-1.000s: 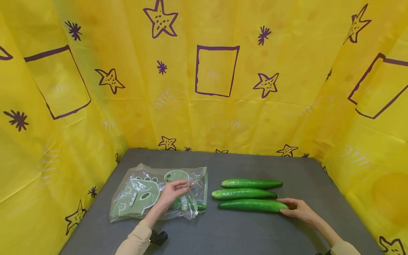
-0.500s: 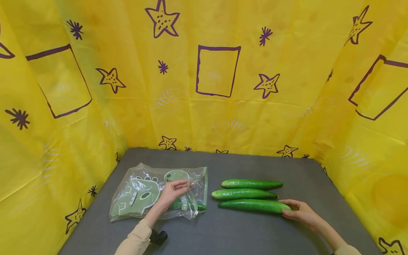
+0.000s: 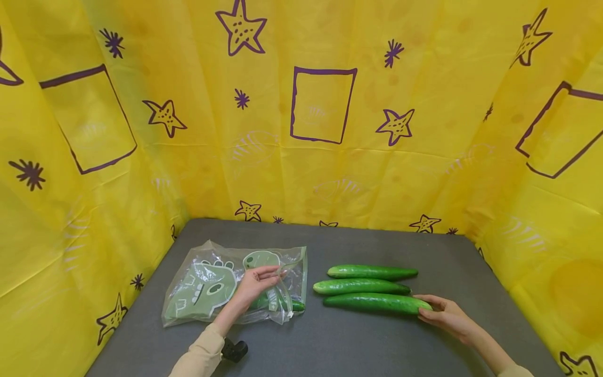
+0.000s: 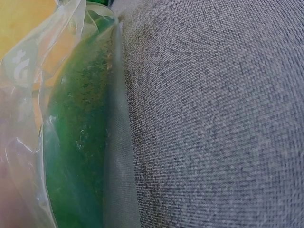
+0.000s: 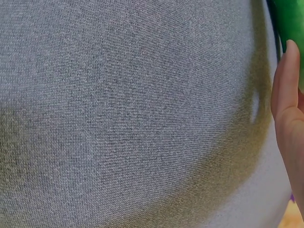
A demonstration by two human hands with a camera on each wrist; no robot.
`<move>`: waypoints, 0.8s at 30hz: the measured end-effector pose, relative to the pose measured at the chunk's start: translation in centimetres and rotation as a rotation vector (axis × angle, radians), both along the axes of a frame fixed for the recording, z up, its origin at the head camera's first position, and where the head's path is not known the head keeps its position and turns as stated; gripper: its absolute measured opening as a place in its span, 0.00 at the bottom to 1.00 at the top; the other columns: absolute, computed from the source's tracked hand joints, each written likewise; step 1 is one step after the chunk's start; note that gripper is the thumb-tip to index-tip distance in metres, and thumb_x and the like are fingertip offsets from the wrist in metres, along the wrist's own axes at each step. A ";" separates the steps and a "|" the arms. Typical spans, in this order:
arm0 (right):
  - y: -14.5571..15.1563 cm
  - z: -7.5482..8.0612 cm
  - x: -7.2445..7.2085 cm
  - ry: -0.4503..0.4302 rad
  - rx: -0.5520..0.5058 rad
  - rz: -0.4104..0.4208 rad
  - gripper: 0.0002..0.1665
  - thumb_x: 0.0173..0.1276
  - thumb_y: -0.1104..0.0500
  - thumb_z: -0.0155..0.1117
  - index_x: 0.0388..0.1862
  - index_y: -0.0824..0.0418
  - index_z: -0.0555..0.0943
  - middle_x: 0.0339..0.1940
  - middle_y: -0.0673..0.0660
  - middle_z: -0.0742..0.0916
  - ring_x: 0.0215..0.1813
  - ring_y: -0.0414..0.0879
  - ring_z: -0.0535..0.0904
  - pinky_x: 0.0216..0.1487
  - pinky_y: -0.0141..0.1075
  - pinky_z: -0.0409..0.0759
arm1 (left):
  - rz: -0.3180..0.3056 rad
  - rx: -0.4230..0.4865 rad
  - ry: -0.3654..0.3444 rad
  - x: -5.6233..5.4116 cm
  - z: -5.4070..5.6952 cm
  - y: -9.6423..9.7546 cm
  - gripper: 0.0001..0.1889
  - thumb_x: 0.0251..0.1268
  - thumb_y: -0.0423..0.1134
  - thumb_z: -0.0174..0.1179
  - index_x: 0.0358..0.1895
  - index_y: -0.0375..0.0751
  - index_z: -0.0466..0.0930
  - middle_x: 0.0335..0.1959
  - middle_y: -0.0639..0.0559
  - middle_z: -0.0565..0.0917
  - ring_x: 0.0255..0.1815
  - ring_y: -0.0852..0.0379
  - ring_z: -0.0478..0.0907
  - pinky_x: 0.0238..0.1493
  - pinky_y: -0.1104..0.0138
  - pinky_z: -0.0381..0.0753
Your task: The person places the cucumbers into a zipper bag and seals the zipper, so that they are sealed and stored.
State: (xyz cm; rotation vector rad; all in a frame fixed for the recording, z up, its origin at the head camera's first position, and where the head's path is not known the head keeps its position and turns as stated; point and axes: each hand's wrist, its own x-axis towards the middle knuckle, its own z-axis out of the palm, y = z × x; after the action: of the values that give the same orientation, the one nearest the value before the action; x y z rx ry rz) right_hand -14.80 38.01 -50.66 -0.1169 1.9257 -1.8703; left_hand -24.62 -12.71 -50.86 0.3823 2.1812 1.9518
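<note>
A clear zip bag [image 3: 188, 277] with a green dinosaur print lies at the left of the head view. My left hand [image 3: 254, 285] pinches the upper layer at its mouth and holds it raised. Inside is a cucumber [image 4: 76, 137], whose tip shows near the mouth in the head view. To the right lie three cucumbers side by side: a far cucumber [image 3: 372, 272], a middle cucumber [image 3: 360, 286] and a near cucumber [image 3: 374, 303]. With thumb and fingers my right hand [image 3: 445, 315] grips the near one's right end, which looks slightly lifted.
Everything lies on a grey cloth-covered table [image 3: 348, 345]. Yellow curtains [image 3: 325, 173] with purple star drawings stand around its back and sides. A black wrist device [image 3: 234, 351] sits at my left sleeve [image 3: 200, 353].
My right hand has shifted slightly to the right, drawing the near cucumber along with it. The left hand and the bag have stayed in place.
</note>
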 end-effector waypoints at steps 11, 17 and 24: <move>0.0 0.2 0.2 -0.003 -0.093 -0.006 0.21 0.72 0.64 0.52 0.51 0.38 0.79 0.49 0.37 0.79 0.51 0.32 0.78 0.57 0.29 0.78 | -0.016 0.026 -0.001 0.1 0.1 0.0 0.22 0.62 0.33 0.61 0.58 0.25 0.73 0.52 0.28 0.79 0.43 0.70 0.82 0.49 0.75 0.80; 0.1 0.4 0.1 -0.001 -0.185 0.005 0.23 0.73 0.66 0.49 0.52 0.39 0.79 0.50 0.38 0.80 0.52 0.32 0.79 0.58 0.29 0.77 | -0.019 0.037 -0.006 0.1 0.0 0.0 0.23 0.62 0.32 0.61 0.58 0.25 0.73 0.53 0.28 0.78 0.43 0.70 0.82 0.49 0.75 0.80; 0.1 0.9 0.1 0.016 -0.241 0.008 0.23 0.73 0.67 0.49 0.51 0.39 0.80 0.50 0.40 0.81 0.52 0.33 0.79 0.58 0.28 0.77 | -0.013 0.026 0.006 0.0 -0.1 -0.1 0.22 0.61 0.32 0.62 0.58 0.25 0.73 0.53 0.28 0.79 0.43 0.71 0.81 0.50 0.75 0.80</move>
State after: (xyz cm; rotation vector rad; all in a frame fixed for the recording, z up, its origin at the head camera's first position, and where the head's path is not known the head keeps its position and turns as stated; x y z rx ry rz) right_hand -14.70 38.07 -49.74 -0.2146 1.6990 -2.0953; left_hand -24.63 -12.81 -50.98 0.4058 2.1527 1.9765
